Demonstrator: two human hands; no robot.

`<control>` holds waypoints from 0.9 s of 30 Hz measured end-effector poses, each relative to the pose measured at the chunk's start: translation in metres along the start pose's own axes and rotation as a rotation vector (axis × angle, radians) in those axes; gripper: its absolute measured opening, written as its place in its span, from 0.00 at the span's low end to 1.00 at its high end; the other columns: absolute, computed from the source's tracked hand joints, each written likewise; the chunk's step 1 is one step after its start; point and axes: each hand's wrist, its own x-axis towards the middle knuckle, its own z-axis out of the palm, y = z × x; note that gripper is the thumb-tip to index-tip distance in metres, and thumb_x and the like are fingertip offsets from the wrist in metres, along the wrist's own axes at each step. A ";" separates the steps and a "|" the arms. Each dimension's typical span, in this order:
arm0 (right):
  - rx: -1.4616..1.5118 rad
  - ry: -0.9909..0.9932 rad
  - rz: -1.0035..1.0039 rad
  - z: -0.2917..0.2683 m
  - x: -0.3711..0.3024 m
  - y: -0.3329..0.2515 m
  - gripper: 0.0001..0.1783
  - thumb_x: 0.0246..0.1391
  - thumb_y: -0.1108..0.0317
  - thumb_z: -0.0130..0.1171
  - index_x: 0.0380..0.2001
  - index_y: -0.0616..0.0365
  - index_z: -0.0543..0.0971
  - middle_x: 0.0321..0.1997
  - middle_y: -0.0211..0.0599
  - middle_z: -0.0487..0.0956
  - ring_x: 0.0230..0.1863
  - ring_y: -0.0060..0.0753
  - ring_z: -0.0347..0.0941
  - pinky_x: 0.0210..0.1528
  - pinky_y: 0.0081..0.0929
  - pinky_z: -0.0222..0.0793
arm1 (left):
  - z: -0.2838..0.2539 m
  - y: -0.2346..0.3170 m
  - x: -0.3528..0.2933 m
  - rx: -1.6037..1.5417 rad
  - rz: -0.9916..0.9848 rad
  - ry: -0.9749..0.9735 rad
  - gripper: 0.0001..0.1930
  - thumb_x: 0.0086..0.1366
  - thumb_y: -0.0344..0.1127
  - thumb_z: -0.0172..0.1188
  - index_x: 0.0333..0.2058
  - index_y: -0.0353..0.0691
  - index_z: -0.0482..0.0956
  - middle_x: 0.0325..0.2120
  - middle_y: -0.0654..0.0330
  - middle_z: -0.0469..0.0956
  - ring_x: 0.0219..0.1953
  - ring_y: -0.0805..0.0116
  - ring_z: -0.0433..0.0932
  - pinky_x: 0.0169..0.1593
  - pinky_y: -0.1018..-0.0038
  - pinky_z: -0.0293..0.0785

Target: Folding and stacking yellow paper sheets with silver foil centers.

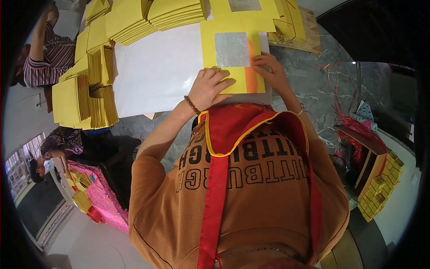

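Observation:
A yellow paper sheet (208,47) with a silver square (230,49) and an orange stripe (251,80) lies in front of me at the table's near right. My left hand (211,87), a beaded bracelet on its wrist, grips the sheet's near left part, with bent fingers on top and the thumb by the near edge. My right hand (272,74) is closed on the sheet's right edge beside the orange stripe, thumb and forefinger close together. Its other fingers are partly hidden. Another yellow sheet with a silver square (244,4) lies just beyond.
Stacks of folded yellow paper (74,101) line the white table's (156,71) left and far sides. More yellow paper (291,27) rests on a wooden board at far right. Two people sit at the left, one by a pink-covered table (96,184). Red strings (342,107) hang at right.

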 end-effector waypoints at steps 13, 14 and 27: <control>0.223 0.061 0.137 0.006 -0.005 0.011 0.09 0.52 0.67 0.54 0.32 0.61 0.78 0.41 0.34 0.77 0.50 0.31 0.66 0.52 0.26 0.59 | -0.004 -0.007 0.011 -0.314 -0.101 0.087 0.06 0.56 0.32 0.56 0.26 0.35 0.76 0.22 0.55 0.74 0.25 0.59 0.73 0.31 0.69 0.70; 0.241 0.064 0.135 0.006 -0.005 0.013 0.09 0.52 0.67 0.54 0.32 0.61 0.78 0.41 0.34 0.77 0.49 0.31 0.66 0.52 0.26 0.59 | -0.005 -0.007 0.011 -0.313 -0.102 0.086 0.06 0.56 0.32 0.56 0.26 0.35 0.76 0.22 0.55 0.74 0.25 0.59 0.73 0.31 0.69 0.70; 0.297 0.107 0.178 0.011 -0.005 0.018 0.09 0.52 0.68 0.54 0.33 0.62 0.78 0.40 0.35 0.76 0.49 0.29 0.66 0.51 0.25 0.60 | -0.003 -0.016 0.014 -0.726 -0.464 -0.049 0.06 0.56 0.30 0.56 0.29 0.33 0.77 0.19 0.63 0.73 0.21 0.80 0.67 0.24 0.81 0.63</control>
